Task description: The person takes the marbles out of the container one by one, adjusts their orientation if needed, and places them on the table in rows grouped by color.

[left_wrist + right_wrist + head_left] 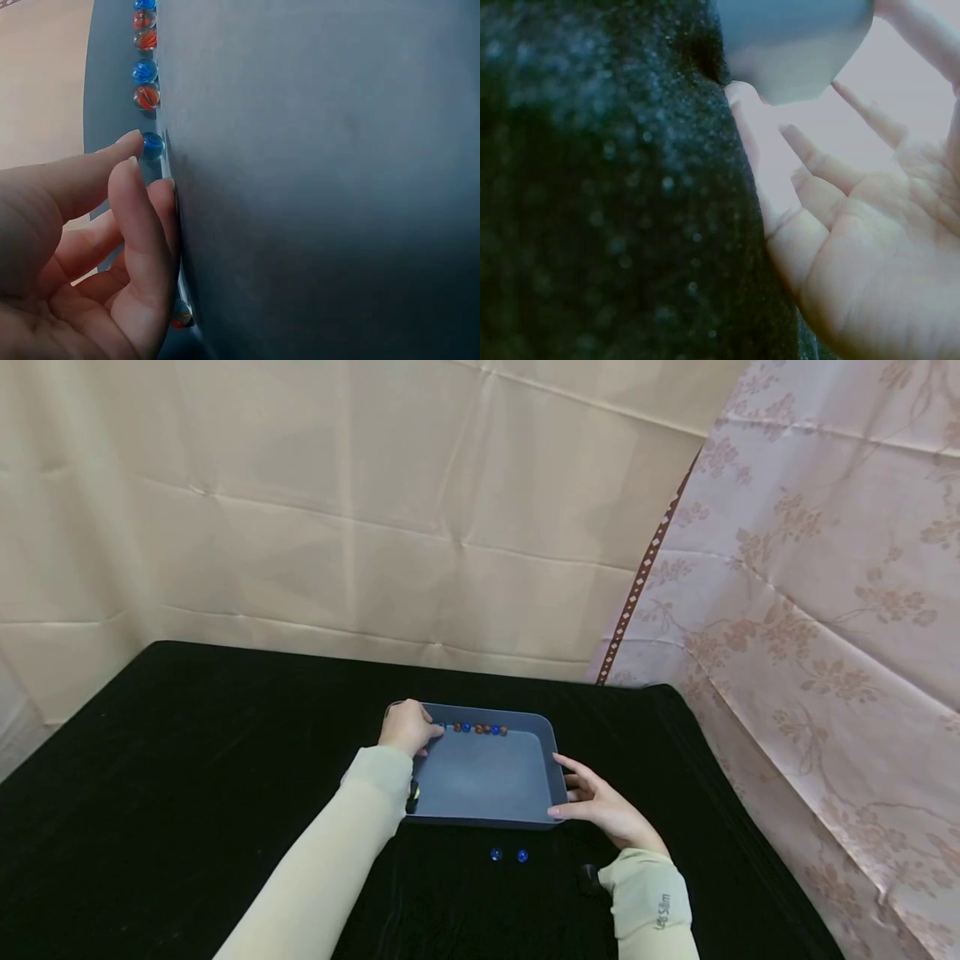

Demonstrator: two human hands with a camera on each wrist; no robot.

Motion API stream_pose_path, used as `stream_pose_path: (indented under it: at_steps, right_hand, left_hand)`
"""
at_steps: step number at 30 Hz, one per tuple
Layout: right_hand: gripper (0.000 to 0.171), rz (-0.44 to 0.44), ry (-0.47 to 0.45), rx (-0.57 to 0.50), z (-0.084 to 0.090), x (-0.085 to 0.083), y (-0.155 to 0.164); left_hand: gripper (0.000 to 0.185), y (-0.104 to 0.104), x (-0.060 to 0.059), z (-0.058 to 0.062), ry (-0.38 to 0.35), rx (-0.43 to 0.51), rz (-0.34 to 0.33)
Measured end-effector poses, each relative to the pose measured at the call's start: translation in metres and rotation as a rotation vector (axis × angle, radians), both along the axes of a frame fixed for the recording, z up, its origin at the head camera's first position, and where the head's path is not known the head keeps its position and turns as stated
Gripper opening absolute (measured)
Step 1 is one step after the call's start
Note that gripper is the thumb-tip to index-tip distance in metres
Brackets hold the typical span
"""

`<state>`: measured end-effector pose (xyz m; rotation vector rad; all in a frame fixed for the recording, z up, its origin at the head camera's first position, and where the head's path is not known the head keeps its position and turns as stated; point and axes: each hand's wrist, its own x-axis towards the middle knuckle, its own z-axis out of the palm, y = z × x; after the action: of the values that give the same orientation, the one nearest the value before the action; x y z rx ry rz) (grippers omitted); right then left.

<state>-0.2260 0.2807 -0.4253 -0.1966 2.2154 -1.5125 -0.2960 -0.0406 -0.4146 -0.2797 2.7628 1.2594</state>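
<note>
My left hand (pixel 407 727) reaches into the far left corner of a grey-blue tray (pixel 480 777). In the left wrist view its thumb lies against a clear blue marble (pixel 151 145), and the index fingertip is just below. Along the tray's far wall runs a row of blue and orange marbles, with an orange marble (pixel 146 97) nearest that blue one. A multicoloured marble (pixel 181 313) shows past the curled lower fingers, partly hidden. My right hand (pixel 596 802) rests at the tray's right side, thumb and fingers spread along the wall; its fingertips touch the tray corner (pixel 799 75).
Two blue marbles, one left (pixel 496 854) and one right (pixel 522 855), lie on the black cloth (pixel 225 777) in front of the tray. A beige curtain (pixel 337 527) hangs behind the table, and a flowered curtain (pixel 825 610) hangs on the right.
</note>
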Motion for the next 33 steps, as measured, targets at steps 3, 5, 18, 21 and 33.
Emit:
stream_pose_path:
  at_steps: [3,5,18,21,33]
  right_hand:
    - [0.081,-0.001,-0.005,-0.003,0.000,0.000,0.000]
    - [0.081,-0.003,-0.005,-0.003,0.000,0.000,0.000]
    - [0.079,-0.016,0.002,0.001,-0.003,-0.001,0.000]
    - [0.080,-0.021,-0.001,0.007,-0.003,-0.001,0.000]
    - [0.081,-0.005,-0.002,0.009,-0.001,0.000,0.000]
  left_hand:
    - [0.017,0.001,0.001,0.000,-0.003,-0.002,0.001]
    - [0.018,0.001,0.001,0.001,-0.006,0.003,0.001]
    - [0.020,0.007,-0.003,0.000,0.040,-0.088,-0.089]
    - [0.027,0.009,-0.005,-0.002,0.053,-0.104,-0.094]
    - [0.037,0.011,-0.005,-0.004,0.076,-0.163,-0.082]
